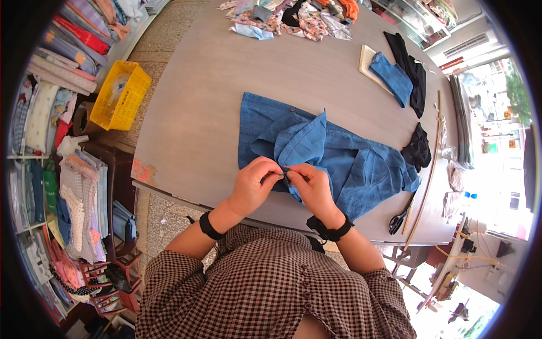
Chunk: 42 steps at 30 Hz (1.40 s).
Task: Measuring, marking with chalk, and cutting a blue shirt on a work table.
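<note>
A blue denim-like garment point(296, 131) lies partly bunched on the grey table, with a small dark button point(292, 109) near its far edge. My left hand point(259, 180) pinches a bit of its near edge between thumb and forefinger. Right beside it, my right hand point(311, 186) pinches the same spot, the fingertips of both almost touching. What exactly sits between the fingertips is too small to tell. A raised fold of the cloth stands just beyond my hands, and the rest of the garment stretches off to the right.
Scissors point(398, 221) and a long wooden stick point(427, 186) lie on the table point(190, 110) at right. Black cloth point(417, 146) is near them. Folded denim point(391, 78) rests farther back, and fabric scraps point(292, 19) cover the far end. A yellow crate point(120, 95) stands left.
</note>
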Available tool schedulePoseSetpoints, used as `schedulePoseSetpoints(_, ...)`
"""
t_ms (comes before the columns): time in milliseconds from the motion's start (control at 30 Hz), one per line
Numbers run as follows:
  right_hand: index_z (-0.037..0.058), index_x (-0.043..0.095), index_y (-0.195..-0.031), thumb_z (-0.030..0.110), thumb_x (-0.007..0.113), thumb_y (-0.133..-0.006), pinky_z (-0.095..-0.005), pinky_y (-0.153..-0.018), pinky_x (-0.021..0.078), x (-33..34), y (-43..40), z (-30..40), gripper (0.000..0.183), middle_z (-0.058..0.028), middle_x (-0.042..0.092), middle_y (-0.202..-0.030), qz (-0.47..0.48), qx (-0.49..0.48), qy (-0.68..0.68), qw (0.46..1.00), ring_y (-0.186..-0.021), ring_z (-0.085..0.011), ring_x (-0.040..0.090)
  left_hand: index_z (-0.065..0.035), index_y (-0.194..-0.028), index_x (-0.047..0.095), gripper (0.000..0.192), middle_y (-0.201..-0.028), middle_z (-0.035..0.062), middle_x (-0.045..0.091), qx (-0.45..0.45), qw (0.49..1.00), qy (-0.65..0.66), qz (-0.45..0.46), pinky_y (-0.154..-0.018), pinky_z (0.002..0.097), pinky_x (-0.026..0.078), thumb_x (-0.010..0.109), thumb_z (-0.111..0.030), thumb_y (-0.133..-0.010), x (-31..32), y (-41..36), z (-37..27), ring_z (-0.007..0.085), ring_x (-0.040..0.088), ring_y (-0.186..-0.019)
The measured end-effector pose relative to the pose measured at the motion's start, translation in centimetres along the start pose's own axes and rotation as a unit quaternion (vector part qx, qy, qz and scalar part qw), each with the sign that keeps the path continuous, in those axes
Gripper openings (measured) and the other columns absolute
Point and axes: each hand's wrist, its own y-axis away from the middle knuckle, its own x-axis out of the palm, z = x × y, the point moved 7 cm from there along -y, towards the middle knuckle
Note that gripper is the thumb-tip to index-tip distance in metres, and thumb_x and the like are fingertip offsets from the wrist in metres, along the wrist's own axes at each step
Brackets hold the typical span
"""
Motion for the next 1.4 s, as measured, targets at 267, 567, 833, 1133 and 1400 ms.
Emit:
schedulePoseSetpoints(267, -0.0057, 0.069, -0.101, 0.01, 0.063, -0.095, -0.0207, -0.057, 0.0411, -0.1, -0.2, -1.0, 0.018, -0.001, 0.064, -0.075, 0.006, 0.051, -0.089, 0.995, -0.067, -0.0045, 0.054, 0.0, -0.092, 0.058, 0.012, -0.095, 0.0098, 0.067, -0.04, 0.997, 0.068, -0.024, -0.066, 0.0243, 0.055, 0.062, 0.009, -0.087, 0.0, 0.9, 0.8, 0.0151, 0.069, -0.079)
schedulePoseSetpoints(567, -0.0049, 0.069, -0.103, 0.009, 0.064, -0.094, -0.0201, -0.057, 0.0408, -0.4, -0.6, -0.9, 0.017, 0.0004, 0.064, -0.076, 0.009, 0.025, -0.107, 0.994, -0.067, -0.0036, 0.053, -0.0002, -0.105, 0.06, 0.012, -0.096, 0.009, 0.069, -0.121, 0.976, 0.18, 0.001, -0.073, 0.0256, 0.056, 0.056, 0.004, -0.095, 0.9, 0.9, 1.3, 0.0142, 0.069, -0.089)
schedulePoseSetpoints(833, -0.0027, 0.069, -0.106, 0.005, 0.07, -0.087, -0.0203, -0.062, 0.0452, -0.9, -0.4, -0.3, 0.02, -0.0004, 0.066, -0.082, 0.003, 0.01, -0.086, 0.996, -0.073, -0.0048, 0.057, -0.0013, -0.108, 0.059, 0.013, -0.1, 0.0081, 0.07, -0.134, 0.965, 0.224, 0.011, -0.079, 0.025, 0.054, 0.054, 0.004, -0.097, 1.1, 0.7, 2.3, 0.0132, 0.068, -0.094)
schedulePoseSetpoints(1133, -0.0009, 0.07, -0.104, 0.005, 0.071, -0.085, -0.0231, -0.063, 0.0467, -0.7, -0.6, 0.7, 0.02, -0.0041, 0.067, -0.085, 0.011, -0.01, -0.018, 1.0, -0.072, -0.0074, 0.058, -0.0011, -0.107, 0.057, 0.016, -0.101, 0.0075, 0.067, -0.176, 0.94, 0.291, 0.003, -0.08, 0.0256, 0.055, 0.057, 0.008, -0.093, 0.9, 0.6, 3.3, 0.0121, 0.067, -0.092)
schedulePoseSetpoints(1400, -0.0008, 0.072, -0.101, 0.006, 0.069, -0.086, -0.0263, -0.06, 0.0474, -0.5, -0.7, 2.1, 0.017, -0.0092, 0.068, -0.088, 0.012, -0.032, 0.02, 0.999, -0.069, -0.0135, 0.06, -0.0011, -0.106, 0.056, 0.02, -0.094, 0.0051, 0.064, -0.177, 0.948, 0.266, 0.005, -0.075, 0.0237, 0.056, 0.062, 0.009, -0.09, 0.7, -0.1, 2.7, 0.0109, 0.065, -0.087)
